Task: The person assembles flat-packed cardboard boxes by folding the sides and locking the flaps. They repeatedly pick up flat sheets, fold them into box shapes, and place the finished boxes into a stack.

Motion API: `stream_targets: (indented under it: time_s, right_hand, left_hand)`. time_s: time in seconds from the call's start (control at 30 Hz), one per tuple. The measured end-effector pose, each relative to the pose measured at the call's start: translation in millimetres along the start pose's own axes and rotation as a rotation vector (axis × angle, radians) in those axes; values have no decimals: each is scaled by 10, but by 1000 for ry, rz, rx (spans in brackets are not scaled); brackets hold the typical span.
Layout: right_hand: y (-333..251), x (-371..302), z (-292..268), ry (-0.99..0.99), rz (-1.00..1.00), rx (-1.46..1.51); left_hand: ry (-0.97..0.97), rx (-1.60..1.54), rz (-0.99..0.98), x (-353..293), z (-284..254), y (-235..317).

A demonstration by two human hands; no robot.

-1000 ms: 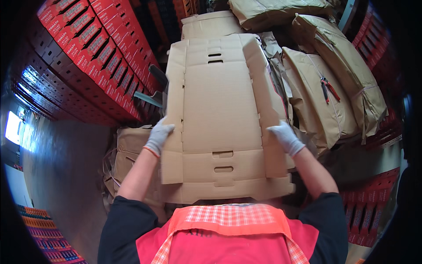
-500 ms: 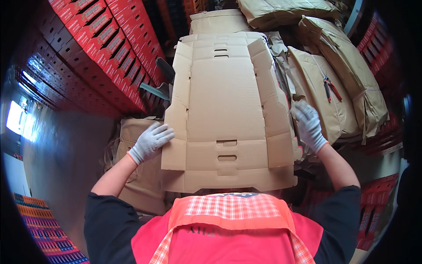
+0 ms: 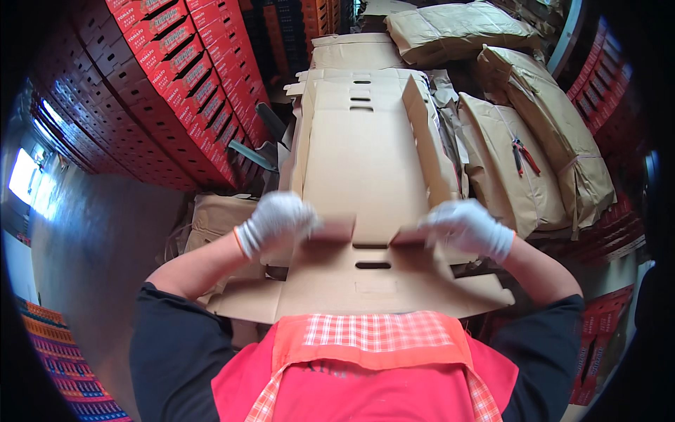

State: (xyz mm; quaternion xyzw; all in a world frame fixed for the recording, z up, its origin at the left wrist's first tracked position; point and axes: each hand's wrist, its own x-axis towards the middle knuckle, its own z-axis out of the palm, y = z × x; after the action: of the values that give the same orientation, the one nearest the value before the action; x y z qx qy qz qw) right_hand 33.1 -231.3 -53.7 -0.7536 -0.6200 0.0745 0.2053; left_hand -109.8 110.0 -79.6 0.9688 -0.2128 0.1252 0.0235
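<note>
Gloved left hand and right hand moved inward as sides of cardboard tray rose

Both hands, near the outer edges 0.5 seconds earlier, came over the near end of the cardboard tray, which lay lengthwise in front of the person. Its left side wall and right side wall, spread outward before, stood nearly upright. With curled fingers the left hand grasped the left corner flap, while the right hand grasped the right corner flap; blur hid the exact finger placement. Those 2 flaps pointed toward each other, a gap between them. Nearer the person, the end panel lay folded out flat, close to the checked orange-and-white apron. To the right, a red-and-black hand tool rested on a brown paper-wrapped bundle. Red printed cartons stood stacked at upper left.
</note>
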Motion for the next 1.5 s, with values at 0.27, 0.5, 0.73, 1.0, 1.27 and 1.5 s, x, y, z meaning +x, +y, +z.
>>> stream_targets:
  time_s: [0.27, 0.5, 0.73, 1.0, 1.27, 1.5]
  right_hand:
    - [-234, -81, 198, -1003, 234, 302]
    - [673, 44, 564, 395, 234, -77]
    - [1110, -34, 872, 758, 852, 1400]
    - [123, 478, -1003, 556, 305, 769]
    - [-747, 1320, -878, 148, 92, -227]
    - [-220, 1512, -826, 676, 280, -306]
  left_hand:
    - [-1099, -926, -59, -216, -173, 130]
    - [195, -135, -570, -242, 881, -359]
    - [634, -2135, -868, -118, 1393, -6]
    - [757, -2614, -856, 281, 1421, 759]
    - [-556, -2214, -1027, 346, 1208, 991]
    - [518, 37, -110, 835, -622, 714]
